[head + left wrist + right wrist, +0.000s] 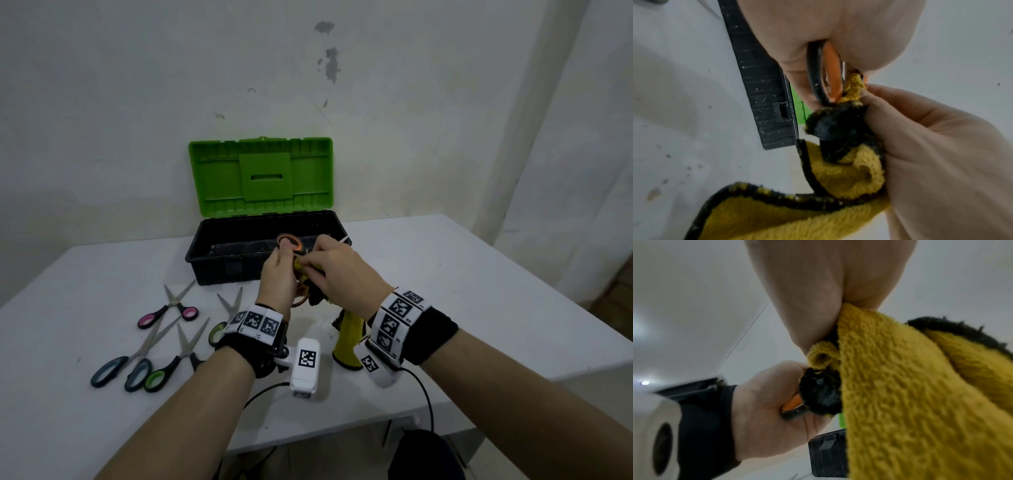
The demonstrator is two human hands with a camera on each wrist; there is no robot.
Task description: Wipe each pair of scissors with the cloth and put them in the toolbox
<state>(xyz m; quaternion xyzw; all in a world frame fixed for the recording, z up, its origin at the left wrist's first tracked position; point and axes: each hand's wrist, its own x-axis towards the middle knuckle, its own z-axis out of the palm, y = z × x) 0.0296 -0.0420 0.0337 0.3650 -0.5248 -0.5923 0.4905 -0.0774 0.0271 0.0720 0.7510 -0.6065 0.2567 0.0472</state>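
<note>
My left hand (279,274) grips the orange-and-black scissors (291,244) by their handles, just in front of the open toolbox (219,255). My right hand (339,270) pinches the yellow cloth (347,337) around the blades, which are hidden inside it. The cloth hangs down to the table. In the left wrist view the scissors' handle ring (819,76) sits between my fingers, with the cloth (846,175) bunched below. In the right wrist view the cloth (910,394) fills the right side, and the handle (794,407) shows in my left palm.
Several other scissors lie on the white table (479,291) at the left: a pink-handled pair (169,310), a blue-grey pair (126,365) and two green-handled pairs (171,363). The toolbox's green lid (262,174) stands upright against the wall.
</note>
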